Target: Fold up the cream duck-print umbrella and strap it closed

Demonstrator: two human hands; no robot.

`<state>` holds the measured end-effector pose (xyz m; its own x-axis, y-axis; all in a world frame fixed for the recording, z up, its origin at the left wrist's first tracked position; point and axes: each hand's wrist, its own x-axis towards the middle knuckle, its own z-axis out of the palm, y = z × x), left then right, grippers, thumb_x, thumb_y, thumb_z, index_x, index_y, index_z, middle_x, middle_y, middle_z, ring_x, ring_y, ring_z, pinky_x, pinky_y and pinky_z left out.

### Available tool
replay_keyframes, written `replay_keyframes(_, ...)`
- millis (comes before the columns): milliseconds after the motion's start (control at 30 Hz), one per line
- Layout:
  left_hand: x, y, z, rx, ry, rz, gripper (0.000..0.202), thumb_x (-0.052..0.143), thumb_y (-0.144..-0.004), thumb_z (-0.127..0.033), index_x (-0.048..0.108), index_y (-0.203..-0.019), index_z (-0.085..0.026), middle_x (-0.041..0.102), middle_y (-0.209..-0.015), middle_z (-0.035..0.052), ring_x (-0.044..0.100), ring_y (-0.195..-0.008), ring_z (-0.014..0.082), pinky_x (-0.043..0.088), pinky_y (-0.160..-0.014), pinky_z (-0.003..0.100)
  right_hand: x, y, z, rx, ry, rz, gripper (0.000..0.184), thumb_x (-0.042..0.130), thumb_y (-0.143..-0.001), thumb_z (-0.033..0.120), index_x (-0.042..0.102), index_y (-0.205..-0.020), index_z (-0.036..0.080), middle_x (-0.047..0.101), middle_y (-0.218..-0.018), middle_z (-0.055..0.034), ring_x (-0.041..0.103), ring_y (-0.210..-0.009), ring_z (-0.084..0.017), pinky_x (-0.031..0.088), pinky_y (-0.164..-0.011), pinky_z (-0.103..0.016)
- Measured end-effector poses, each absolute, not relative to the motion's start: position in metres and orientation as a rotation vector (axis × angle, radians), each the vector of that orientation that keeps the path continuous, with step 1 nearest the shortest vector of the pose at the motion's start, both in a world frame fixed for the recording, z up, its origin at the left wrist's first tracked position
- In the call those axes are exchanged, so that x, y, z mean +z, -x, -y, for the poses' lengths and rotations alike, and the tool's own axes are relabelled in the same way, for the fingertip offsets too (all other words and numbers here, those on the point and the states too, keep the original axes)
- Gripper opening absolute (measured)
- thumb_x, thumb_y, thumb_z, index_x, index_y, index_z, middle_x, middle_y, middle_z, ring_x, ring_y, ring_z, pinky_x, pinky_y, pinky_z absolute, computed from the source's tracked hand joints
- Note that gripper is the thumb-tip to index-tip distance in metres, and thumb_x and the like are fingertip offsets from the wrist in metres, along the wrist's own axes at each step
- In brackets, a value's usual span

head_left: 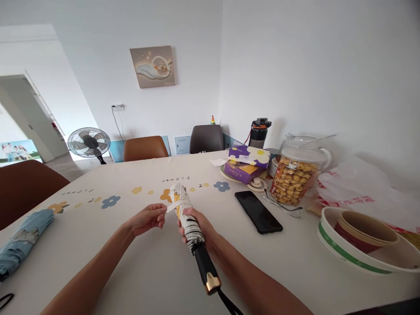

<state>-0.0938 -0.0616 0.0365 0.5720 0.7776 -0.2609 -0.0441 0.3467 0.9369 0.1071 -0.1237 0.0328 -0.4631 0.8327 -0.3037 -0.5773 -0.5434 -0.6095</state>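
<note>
A folded white umbrella (193, 230) with yellow and black print lies tilted in front of me, its black handle and gold-coloured end pointing toward me. My right hand (201, 225) is wrapped round its rolled canopy. The umbrella's white strap (175, 205) runs across the canopy near the far end. Its loose end is pinched between the thumb and fingers of my left hand (150, 218), to the left of the canopy. A black wrist loop (226, 302) hangs from the handle.
A blue folded umbrella (26, 238) lies at the left. On the right are a black phone (258, 212), glasses (285, 206), a snack jar (292, 179), purple boxes (241, 172), a black bottle (259, 132), a plastic bag (357, 183) and a white-green container (348, 253).
</note>
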Motion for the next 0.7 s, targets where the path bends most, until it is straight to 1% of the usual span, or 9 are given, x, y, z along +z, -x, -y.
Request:
replay_keyframes(67,0.036,0.093,0.062,0.580,-1.142,-0.809,0.023,0.066,-0.074,-0.033,0.054,-0.078,-0.014,0.047,-0.056,-0.0034,0.048,-0.053,0.0079,0.042,-0.056,0.023,0.031,-0.108,0.122,2.085,0.688,0.530,0.018,0.053,-0.076,0.030,0.053,-0.084,0.014,0.055,-0.064,-0.0006,0.052,-0.044,-0.010,0.042,-0.038,-0.021)
replay_keyframes(133,0.037,0.089,0.061,0.555,-1.198,-0.821,0.023,0.067,-0.073,-0.033,0.056,-0.081,-0.014,0.052,-0.063,-0.0007,0.050,-0.054,0.0083,0.042,-0.056,0.023,0.029,-0.111,0.120,2.100,0.634,0.554,0.021,0.054,-0.074,0.032,0.053,-0.084,0.014,0.056,-0.064,-0.0016,0.052,-0.044,-0.010,0.042,-0.038,-0.021)
replay_keyframes(233,0.043,0.077,0.061,0.514,-1.256,-0.807,0.022,0.066,-0.073,-0.033,0.058,-0.078,-0.013,0.056,-0.070,0.0024,0.051,-0.056,0.0088,0.042,-0.053,0.023,0.028,-0.114,0.119,2.115,0.507,0.644,0.024,0.054,-0.073,0.036,0.054,-0.082,0.013,0.057,-0.064,-0.0027,0.050,-0.043,-0.010,0.042,-0.038,-0.021)
replay_keyframes(333,0.047,0.061,0.065,0.513,-1.278,-0.734,0.020,0.065,-0.075,-0.032,0.061,-0.078,-0.012,0.060,-0.067,0.0040,0.051,-0.054,0.0091,0.042,-0.054,0.023,0.027,-0.116,0.122,2.117,0.417,0.755,0.022,0.053,-0.074,0.036,0.053,-0.079,0.014,0.059,-0.067,-0.0035,0.050,-0.044,-0.010,0.042,-0.037,-0.022)
replay_keyframes(400,0.050,0.053,0.070,0.522,-1.286,-0.711,0.019,0.064,-0.075,-0.031,0.063,-0.079,-0.012,0.061,-0.065,0.0045,0.052,-0.052,0.0092,0.043,-0.057,0.024,0.027,-0.117,0.124,2.137,0.435,0.838,0.024,0.052,-0.074,0.038,0.053,-0.079,0.014,0.058,-0.063,-0.0033,0.050,-0.042,-0.010,0.041,-0.037,-0.022)
replay_keyframes(500,0.050,0.047,0.078,0.571,-1.317,-0.761,0.016,0.064,-0.073,-0.028,0.063,-0.071,-0.012,0.060,-0.059,0.0033,0.050,-0.048,0.0091,0.043,-0.058,0.025,0.027,-0.115,0.127,2.112,0.487,0.917,0.026,0.054,-0.074,0.040,0.052,-0.082,0.015,0.057,-0.058,-0.0017,0.049,-0.041,-0.011,0.041,-0.036,-0.022)
replay_keyframes(633,0.048,0.044,0.084,0.631,-1.362,-0.873,0.010,0.060,-0.070,-0.019,0.062,-0.063,-0.012,0.059,-0.053,0.0031,0.048,-0.043,0.0089,0.042,-0.055,0.025,0.033,-0.113,0.130,2.051,0.483,0.942,0.022,0.059,-0.071,0.034,0.049,-0.081,0.017,0.056,-0.058,0.0011,0.051,-0.040,-0.012,0.041,-0.034,-0.023)
replay_keyframes(700,0.046,0.042,0.085,0.668,-1.361,-0.921,0.010,0.056,-0.069,-0.016,0.061,-0.060,-0.013,0.058,-0.051,0.0028,0.047,-0.041,0.0088,0.041,-0.051,0.025,0.035,-0.112,0.132,2.053,0.474,0.959,0.021,0.059,-0.072,0.033,0.049,-0.078,0.017,0.055,-0.057,0.0015,0.051,-0.039,-0.012,0.040,-0.034,-0.022)
